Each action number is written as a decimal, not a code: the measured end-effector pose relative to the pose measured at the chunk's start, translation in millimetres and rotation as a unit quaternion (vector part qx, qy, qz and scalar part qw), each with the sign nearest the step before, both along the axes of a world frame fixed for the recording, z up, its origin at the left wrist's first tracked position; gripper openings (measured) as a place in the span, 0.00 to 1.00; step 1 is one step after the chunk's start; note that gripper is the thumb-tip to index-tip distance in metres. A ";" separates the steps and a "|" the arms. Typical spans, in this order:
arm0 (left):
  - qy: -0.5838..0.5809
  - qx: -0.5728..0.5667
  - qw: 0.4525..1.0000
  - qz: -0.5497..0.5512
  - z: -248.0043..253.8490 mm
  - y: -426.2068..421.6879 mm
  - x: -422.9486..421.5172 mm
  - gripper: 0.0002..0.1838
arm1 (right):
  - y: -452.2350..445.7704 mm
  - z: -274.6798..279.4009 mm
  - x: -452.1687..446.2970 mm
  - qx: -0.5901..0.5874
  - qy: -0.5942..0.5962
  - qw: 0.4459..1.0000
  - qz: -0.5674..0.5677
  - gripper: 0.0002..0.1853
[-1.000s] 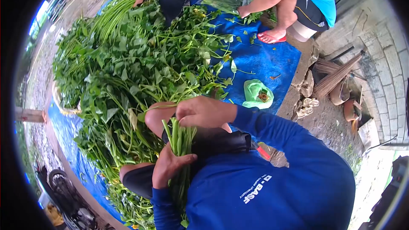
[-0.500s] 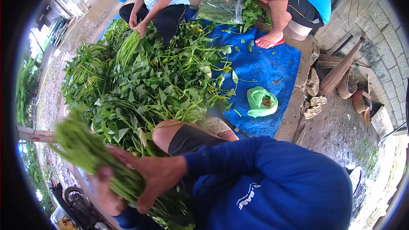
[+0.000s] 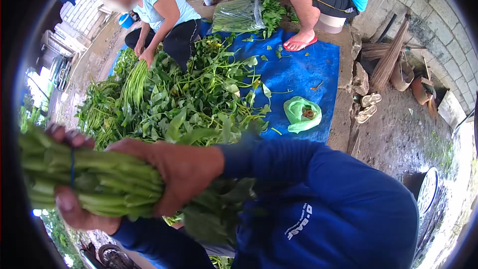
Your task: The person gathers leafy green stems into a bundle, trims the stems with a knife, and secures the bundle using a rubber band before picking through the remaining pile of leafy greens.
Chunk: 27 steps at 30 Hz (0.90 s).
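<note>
In the left foreground I hold a thick bundle of leafy green stalks (image 3: 107, 175) up close to the camera. A thin blue tie (image 3: 72, 168) circles it. My left hand (image 3: 74, 208) is closed around the bundle by the tie, thumb below and fingertips above. My right hand (image 3: 177, 172) grips its right end, around the stalks. Dark leaves (image 3: 216, 211) hang below my right wrist, partly in shadow. Behind the bundle lies a large heap of leafy greens (image 3: 169, 97).
A blue tarp (image 3: 318, 77) carries the heap and a green plastic bag (image 3: 301, 114). Across it, a person (image 3: 167, 7) holds stalks (image 3: 134, 82); another (image 3: 323, 5) sits beside bagged greens (image 3: 236, 15). At right are brooms (image 3: 393, 60), slippers (image 3: 368, 107) and a block wall (image 3: 445, 35).
The bundle has moved nearer the camera and swung more level, its tie now visible. My right hand has shifted to its right end. The view has tilted, showing more of the seated person on the left.
</note>
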<state>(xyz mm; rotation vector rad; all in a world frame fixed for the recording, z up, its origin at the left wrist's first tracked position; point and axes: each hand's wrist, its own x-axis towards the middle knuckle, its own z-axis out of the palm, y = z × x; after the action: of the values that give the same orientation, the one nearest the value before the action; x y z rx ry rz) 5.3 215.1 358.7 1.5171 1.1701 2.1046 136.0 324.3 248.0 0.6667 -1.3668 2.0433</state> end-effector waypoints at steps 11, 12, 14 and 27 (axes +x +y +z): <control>0.014 -0.392 0.915 0.092 -103.9 -28.0 -0.2 0.43 | 182.6 -120.6 138.2 0.154 -0.426 0.848 -0.275 0.59; -0.049 -0.424 0.897 0.116 -120.3 -58.1 -3.5 0.40 | 206.2 -139.9 151.9 0.164 -0.444 0.837 -0.274 0.59; -0.112 -0.419 0.880 0.193 -158.5 -119.8 -6.2 0.38 | 242.5 -154.6 180.6 0.202 -0.454 0.817 -0.293 0.57; -0.228 -0.339 0.800 0.439 -161.8 -268.6 10.1 0.25 | 397.0 -222.6 83.3 0.523 -0.476 0.610 -0.359 0.40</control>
<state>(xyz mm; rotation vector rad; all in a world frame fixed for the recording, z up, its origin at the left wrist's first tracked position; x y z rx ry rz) 15.3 -53.5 196.9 0.0816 2.3238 1.9053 219.3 721.3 25.4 -0.7291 -2.8210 0.6379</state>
